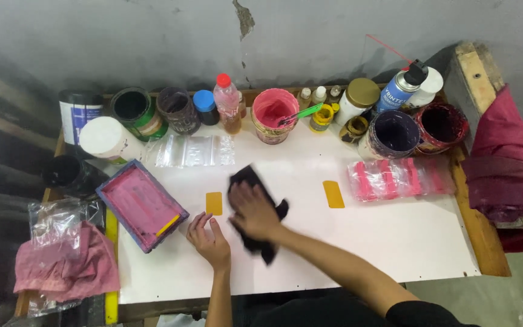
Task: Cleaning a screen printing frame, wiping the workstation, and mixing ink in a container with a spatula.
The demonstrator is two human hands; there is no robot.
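We are wiping down the white board [358,242] that covers the counter. Our right hand [254,212] presses flat on a black cloth [250,181] near the middle of the board, fingers spread over the cloth and bearing on it more than gripping it. Our left hand [210,237] rests just beside it toward the near edge, fingers loosely extended and empty, steadying the board. The cloth lies between two yellow tape marks, the left mark [213,203] just beside it and the right mark [333,194] well apart. We judge this to be the cleaning step; the next move calls for firm, even pressure across the stretch between the marks without lifting them.

Toward the left edge lies a printing screen [140,204], tilted, its mesh coated pink, with a yellow-edged squeegee [168,225] on it.

Along the far edge stand the containers: a pink tub [273,115] with pink ink and a green stick [301,114] resting in it, a purple-stained tub [393,133] dark inside, a red-stained tub [442,125] also dark inside, a green can [134,110] open and dark inside, and a bottle with a red cap [227,103] holding a little amber liquid. A white-lidded tub [105,139] is closed; we cannot tell its contents.
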